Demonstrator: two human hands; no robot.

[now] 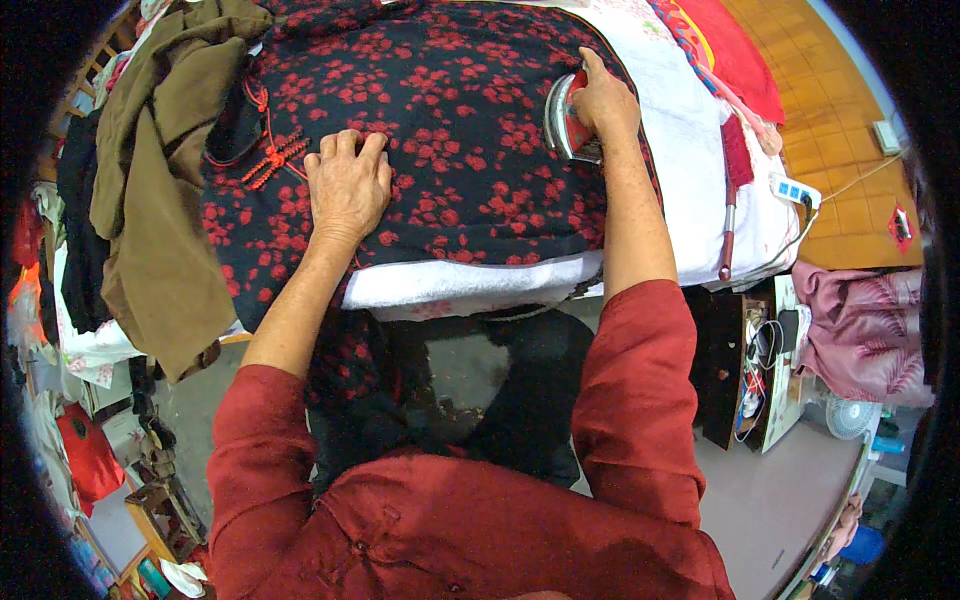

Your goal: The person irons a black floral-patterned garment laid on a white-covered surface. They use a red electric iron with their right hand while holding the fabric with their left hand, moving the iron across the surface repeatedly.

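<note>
A black garment with red flowers point(442, 142) is spread over a white cloth point(465, 281) in front of me. My left hand point(349, 180) lies on its left part with the fingers bent, just right of a red knotted cord fastening point(276, 159). On the garment's right part, my right hand point(606, 97) grips a red and silver clothes iron point(566, 127), its index finger stretched forward. The iron rests on the fabric near the garment's piped right edge; its handle is mostly hidden under the hand.
An olive-brown garment point(165, 165) lies at the left. To the right are a dark red brush point(731, 187) with a long handle and a power strip point(787, 187) with a black plug and cable. An open drawer point(750, 360) with cables stands below, at the right.
</note>
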